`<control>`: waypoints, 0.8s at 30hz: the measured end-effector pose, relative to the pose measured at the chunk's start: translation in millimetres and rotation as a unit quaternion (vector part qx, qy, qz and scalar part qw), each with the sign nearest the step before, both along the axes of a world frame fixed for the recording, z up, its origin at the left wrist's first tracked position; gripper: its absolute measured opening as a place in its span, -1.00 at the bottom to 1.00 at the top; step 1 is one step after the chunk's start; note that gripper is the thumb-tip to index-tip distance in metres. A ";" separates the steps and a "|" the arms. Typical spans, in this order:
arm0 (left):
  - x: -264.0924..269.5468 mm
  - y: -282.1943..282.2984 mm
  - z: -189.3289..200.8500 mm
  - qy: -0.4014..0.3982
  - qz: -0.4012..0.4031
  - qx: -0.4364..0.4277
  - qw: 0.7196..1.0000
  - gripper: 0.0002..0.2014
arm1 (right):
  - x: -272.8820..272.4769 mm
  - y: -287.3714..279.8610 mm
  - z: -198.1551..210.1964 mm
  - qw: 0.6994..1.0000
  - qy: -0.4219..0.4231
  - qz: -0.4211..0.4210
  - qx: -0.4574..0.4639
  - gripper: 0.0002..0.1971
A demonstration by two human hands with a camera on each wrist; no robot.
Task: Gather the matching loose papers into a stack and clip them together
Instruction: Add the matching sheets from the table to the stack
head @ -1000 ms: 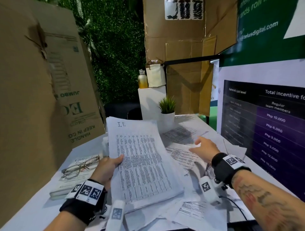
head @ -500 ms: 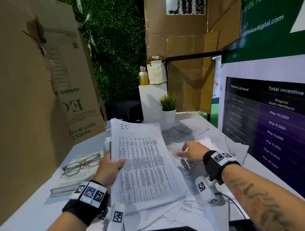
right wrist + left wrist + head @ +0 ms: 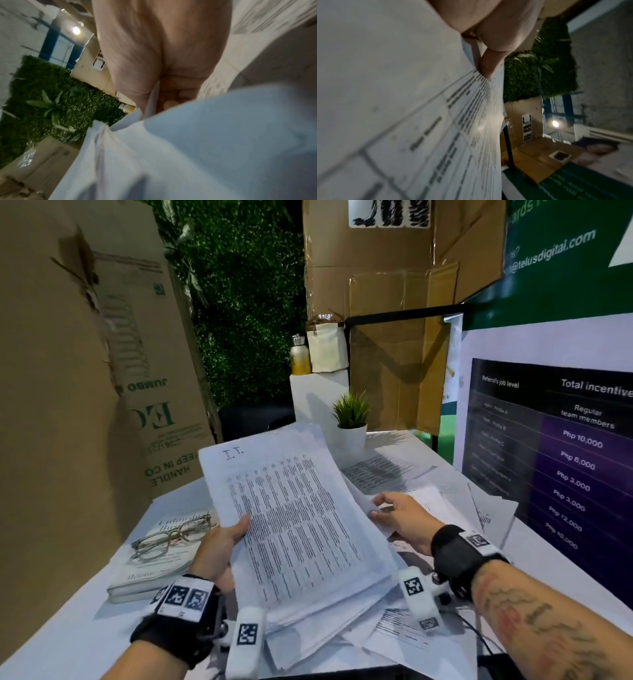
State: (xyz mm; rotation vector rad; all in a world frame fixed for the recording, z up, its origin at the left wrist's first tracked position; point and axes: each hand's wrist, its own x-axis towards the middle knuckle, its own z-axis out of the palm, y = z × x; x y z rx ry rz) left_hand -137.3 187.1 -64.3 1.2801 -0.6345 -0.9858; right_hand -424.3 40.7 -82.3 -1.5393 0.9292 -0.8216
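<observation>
A thick stack of printed papers (image 3: 301, 518), marked "I.T." at its top, is tilted up off the table. My left hand (image 3: 222, 546) grips its left edge, thumb on the top sheet; the left wrist view shows that thumb (image 3: 489, 63) pressing the printed stack (image 3: 419, 128). My right hand (image 3: 397, 517) pinches a loose white sheet (image 3: 363, 501) against the stack's right edge; in the right wrist view the sheet (image 3: 205, 142) runs between the curled fingers (image 3: 171, 100). More loose papers (image 3: 387, 470) lie scattered on the white table (image 3: 68, 638). No clip is visible.
A book (image 3: 154, 570) with eyeglasses (image 3: 171, 539) on it lies left of the stack. A small potted plant (image 3: 351, 422) stands behind the papers. A large cardboard box (image 3: 85, 388) walls the left side, a printed poster board (image 3: 555, 446) the right.
My right hand has drawn back from the scattered papers toward the stack, now holding a loose sheet. The left hand has tilted the stack up and slightly left.
</observation>
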 end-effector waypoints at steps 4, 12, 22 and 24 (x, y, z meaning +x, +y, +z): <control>-2.7 -3.6 -1.1 0.077 0.017 -0.021 0.997 -0.73 | -10.4 2.7 -7.8 0.996 -0.064 0.032 0.058 -0.92; -7.3 -3.2 -11.0 0.004 -0.010 0.039 0.999 -0.72 | -21.1 -18.7 5.2 0.964 0.233 -0.044 -0.118 -0.64; -14.2 -3.0 -15.8 -0.019 -0.002 0.016 1.000 -0.75 | -26.8 -50.1 7.7 0.848 0.512 -0.061 -0.123 -0.26; -15.1 -0.8 -13.9 -0.035 0.007 -0.018 0.999 -0.74 | -28.7 -52.4 9.1 0.859 0.482 -0.063 -0.158 -0.72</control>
